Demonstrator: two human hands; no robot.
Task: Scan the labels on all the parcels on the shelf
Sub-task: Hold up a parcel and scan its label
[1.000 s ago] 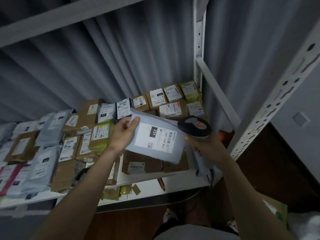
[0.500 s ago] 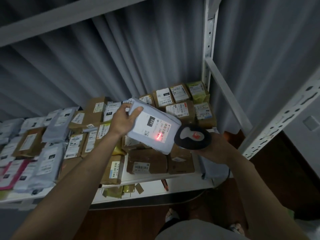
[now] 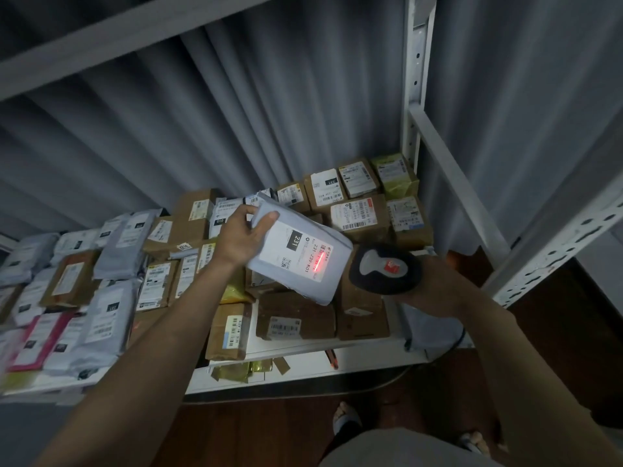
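Note:
My left hand [image 3: 241,235] grips the far left corner of a grey mailer bag parcel [image 3: 303,271] and holds it tilted above the shelf, its white label marked 231 facing up. A red scan line glows on that label's barcode. My right hand [image 3: 438,284] holds a black and grey barcode scanner [image 3: 384,268] just right of the parcel, aimed at the label. Below, the white shelf [image 3: 337,352] carries several brown boxes and grey bags with labels.
A white perforated upright post [image 3: 413,96] and a slanted brace [image 3: 462,183] stand at the shelf's right end. An upper shelf board [image 3: 135,32] runs overhead. Grey curtain hangs behind. Gold packets [image 3: 242,370] lie under the shelf edge; my feet show on the wooden floor.
The parcel has been lifted up and away from me, and the scanner has come lower and beside it. The red scan line, absent a second ago, now lies on the barcode.

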